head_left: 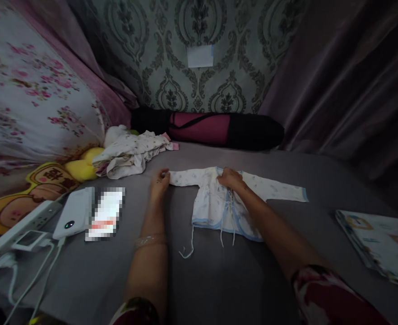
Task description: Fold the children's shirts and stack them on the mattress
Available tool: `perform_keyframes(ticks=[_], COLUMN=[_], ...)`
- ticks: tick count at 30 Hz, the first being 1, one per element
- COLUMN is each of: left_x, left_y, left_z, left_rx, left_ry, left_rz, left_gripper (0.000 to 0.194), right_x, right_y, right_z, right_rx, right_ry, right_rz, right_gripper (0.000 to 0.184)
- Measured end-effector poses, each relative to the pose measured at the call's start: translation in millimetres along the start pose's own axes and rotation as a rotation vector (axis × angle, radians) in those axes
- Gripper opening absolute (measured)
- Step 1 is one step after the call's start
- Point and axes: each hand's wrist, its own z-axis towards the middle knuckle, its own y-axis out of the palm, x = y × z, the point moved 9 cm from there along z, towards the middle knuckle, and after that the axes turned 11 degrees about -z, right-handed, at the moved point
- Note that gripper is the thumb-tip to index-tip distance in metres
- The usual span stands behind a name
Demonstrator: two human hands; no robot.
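A small white baby shirt [208, 203] with pale prints, blue edging and white tie strings lies spread flat on the grey surface. At the cuff of its left-hand sleeve, my left hand [160, 180] has its fingers closed on the cloth. My right hand [232, 178] is closed at the neckline, near the top of the front opening, and hides part of the collar. The other sleeve [283, 188] stretches out to the right, untouched. Loose strings hang from the hem and the front.
To the left are a power strip [41, 219] with cables, a white power bank [74, 212], a blurred-out flat item [106, 213] and a yellow cushion [46, 180]. Crumpled clothes [131, 153] lie behind. A long black-and-maroon bag [202, 128] borders the wall. Folded printed cloth [381, 243] sits right.
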Motion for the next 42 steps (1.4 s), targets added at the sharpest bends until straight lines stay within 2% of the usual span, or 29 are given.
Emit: perform_keyframes(ticks=[3, 5, 11, 17, 21, 24, 28, 31, 36, 39, 42], left_x=[6, 11, 21, 20, 22, 24, 24, 25, 26, 22, 16], left_y=[7.4, 8.6, 9.2, 11.0, 13.8, 14.4, 13.0, 10.9, 8.5, 8.6, 11.1], left_z=[-1, -3, -7, -10, -11, -11, -11, -10, -5, -3, -2], left_rx=[-0.04, -0.028, -0.024, 0.0, -0.027, -0.045, -0.041, -0.019, 0.013, 0.03, 0.025], left_ry=[-0.004, -0.003, 0.053, 0.041, 0.027, 0.028, 0.03, 0.045, 0.075, 0.102, 0.13], left_rz=[-0.009, -0.01, 0.043, 0.177, 0.205, 0.167, 0.091, 0.063, 0.063, 0.064, 0.048], left_gripper=[0.03, 0.027, 0.033, 0.042, 0.046, 0.048, 0.047, 0.043, 0.044, 0.048, 0.05], right_x=[1, -1, -5, 13, 7, -1, -11, -18, -24, -22, -19], right_y=[8, 7, -7, -3, -1, -5, -14, -20, -11, -7, 0], right_z=[3, 1, -16, -19, -17, -11, -1, 4, 10, 8, 7], right_rx=[-0.115, -0.121, 0.065, 0.039, 0.056, 0.09, 0.095, 0.143, 0.197, 0.302, 0.336], right_ry=[-0.015, -0.033, -0.117, -0.062, -0.104, -0.129, -0.104, -0.042, -0.011, -0.017, -0.028], right_rz=[0.02, 0.016, -0.065, -0.13, -0.197, -0.224, -0.139, -0.011, 0.073, 0.032, -0.023], right_gripper=[0.034, 0.031, 0.032, 0.033, 0.039, 0.035, 0.028, 0.033, 0.036, 0.04, 0.039])
